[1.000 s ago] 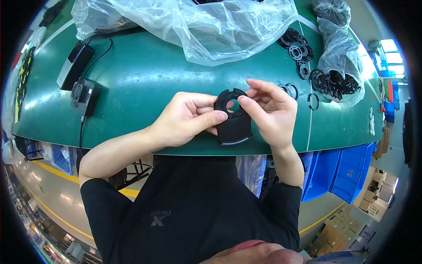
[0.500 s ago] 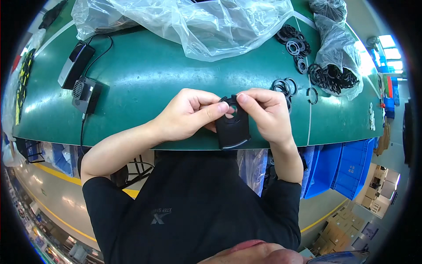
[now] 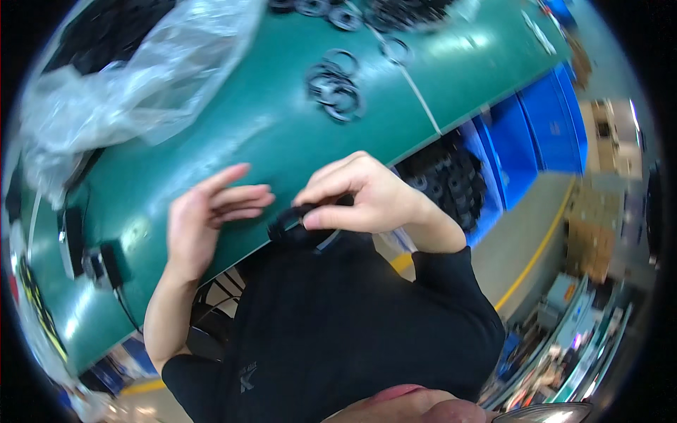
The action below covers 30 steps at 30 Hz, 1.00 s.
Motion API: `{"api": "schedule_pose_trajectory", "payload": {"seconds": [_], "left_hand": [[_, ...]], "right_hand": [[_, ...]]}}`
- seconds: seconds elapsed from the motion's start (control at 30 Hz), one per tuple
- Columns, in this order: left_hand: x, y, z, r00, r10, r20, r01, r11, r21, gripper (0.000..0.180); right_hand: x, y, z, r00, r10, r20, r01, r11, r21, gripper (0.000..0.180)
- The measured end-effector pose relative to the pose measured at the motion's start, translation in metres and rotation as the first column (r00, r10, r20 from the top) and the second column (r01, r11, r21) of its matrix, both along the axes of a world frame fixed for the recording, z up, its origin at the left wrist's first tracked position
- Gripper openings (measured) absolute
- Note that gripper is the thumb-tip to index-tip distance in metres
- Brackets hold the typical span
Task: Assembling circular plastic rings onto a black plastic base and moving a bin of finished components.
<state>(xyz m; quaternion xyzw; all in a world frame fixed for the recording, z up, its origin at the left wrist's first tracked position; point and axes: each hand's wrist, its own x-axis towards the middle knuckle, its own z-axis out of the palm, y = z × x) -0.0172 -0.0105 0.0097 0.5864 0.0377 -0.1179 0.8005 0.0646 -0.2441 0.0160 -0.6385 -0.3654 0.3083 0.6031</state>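
Note:
My right hand (image 3: pixel 370 192) is closed on a black plastic part with a round opening (image 3: pixel 284 227), by the table's near edge. The fingers and the dark shirt behind hide much of the part. To its left, my left hand (image 3: pixel 201 218) is off the part, fingers stretched out and apart, holding nothing. Beyond my right hand, a small pile of black rings (image 3: pixel 337 92) lies on the green table (image 3: pixel 275 148). One loose ring (image 3: pixel 396 51) lies farther to the right. The view is somewhat blurred by motion.
A clear plastic bag (image 3: pixel 151 92) with dark parts covers the far left. Black parts fill a bin (image 3: pixel 451 187) below the table edge at right, next to blue crates (image 3: pixel 550 130). A black power adapter (image 3: pixel 102 264) with a cable sits at left.
The view has turned, bringing the right-hand bins closer to the middle. My left hand has let go of the black part and moved left, opening. My right hand still holds the part.

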Motion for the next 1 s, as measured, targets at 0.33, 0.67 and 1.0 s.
{"api": "schedule_pose_trajectory", "payload": {"seconds": [0.33, 0.67, 1.0], "left_hand": [[0.009, -0.002, -0.012, 0.978, 0.174, 0.116, -0.179, 0.983, 0.033, 0.04], [0.013, -0.004, -0.016, 0.976, 0.216, 0.022, -0.217, 0.976, 0.031, 0.04], [0.018, -0.005, -0.016, 0.982, 0.19, -0.003, -0.19, 0.982, 0.013, 0.037]], "right_hand": [[-0.036, -0.263, -0.177, 0.367, -0.93, 0.016, 0.784, 0.3, -0.544, 0.029], [-0.079, -0.36, -0.299, -0.214, -0.771, 0.599, 0.889, -0.409, -0.208, 0.032], [-0.052, -0.312, -0.315, 0.215, -0.462, 0.861, 0.911, -0.222, -0.347, 0.041]]}}
